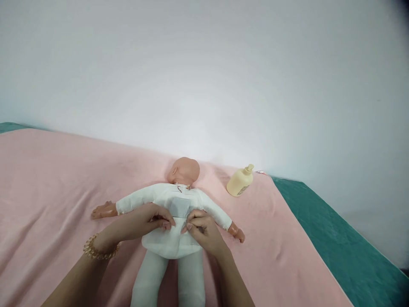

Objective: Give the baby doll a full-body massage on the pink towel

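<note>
A baby doll [179, 200] in a white cloth body suit lies on a pink blanket [57, 187], head away from me, arms spread, legs toward me. My left hand [143, 221] and my right hand [203, 230] meet over the doll's waist. Both pinch the white fabric of the suit at the midline, fingertips nearly touching. A gold bead bracelet [96, 249] circles my left wrist.
A cream pump bottle [240, 181] lies on its side on the blanket, right of the doll's head. A teal sheet [335, 238] shows beyond the blanket's right edge. A plain white wall [204, 76] rises right behind.
</note>
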The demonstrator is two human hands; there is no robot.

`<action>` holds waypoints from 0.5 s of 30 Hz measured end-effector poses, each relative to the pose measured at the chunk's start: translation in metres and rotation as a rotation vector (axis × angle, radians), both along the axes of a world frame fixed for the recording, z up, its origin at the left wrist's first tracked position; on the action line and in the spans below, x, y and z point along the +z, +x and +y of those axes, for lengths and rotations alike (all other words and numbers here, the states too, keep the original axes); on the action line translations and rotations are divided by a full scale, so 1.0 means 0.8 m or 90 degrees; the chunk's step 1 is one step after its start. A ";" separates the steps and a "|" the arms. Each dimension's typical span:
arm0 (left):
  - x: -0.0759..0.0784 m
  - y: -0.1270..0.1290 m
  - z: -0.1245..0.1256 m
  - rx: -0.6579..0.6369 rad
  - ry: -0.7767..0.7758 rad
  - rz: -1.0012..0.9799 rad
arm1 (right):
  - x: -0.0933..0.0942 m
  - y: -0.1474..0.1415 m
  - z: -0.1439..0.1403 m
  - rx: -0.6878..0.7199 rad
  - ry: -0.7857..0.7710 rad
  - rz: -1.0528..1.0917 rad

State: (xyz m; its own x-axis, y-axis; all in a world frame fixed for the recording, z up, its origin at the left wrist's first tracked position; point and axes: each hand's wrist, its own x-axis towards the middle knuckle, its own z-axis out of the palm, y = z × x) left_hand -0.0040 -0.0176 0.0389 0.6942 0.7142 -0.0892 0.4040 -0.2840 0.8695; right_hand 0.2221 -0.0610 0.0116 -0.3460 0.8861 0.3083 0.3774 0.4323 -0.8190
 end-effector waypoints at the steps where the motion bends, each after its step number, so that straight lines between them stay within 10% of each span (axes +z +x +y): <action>1: 0.000 -0.001 0.001 0.010 0.025 0.003 | -0.002 0.000 0.001 -0.015 0.016 0.017; 15: -0.017 0.005 0.011 0.050 0.075 -0.017 | -0.018 -0.001 0.009 -0.099 0.007 0.058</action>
State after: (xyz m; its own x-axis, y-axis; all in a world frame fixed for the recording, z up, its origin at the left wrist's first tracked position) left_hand -0.0003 -0.0090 0.0250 0.6369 0.7708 0.0167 0.4058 -0.3535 0.8428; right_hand 0.2214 -0.0536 -0.0024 -0.1754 0.9232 0.3419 0.3643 0.3835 -0.8487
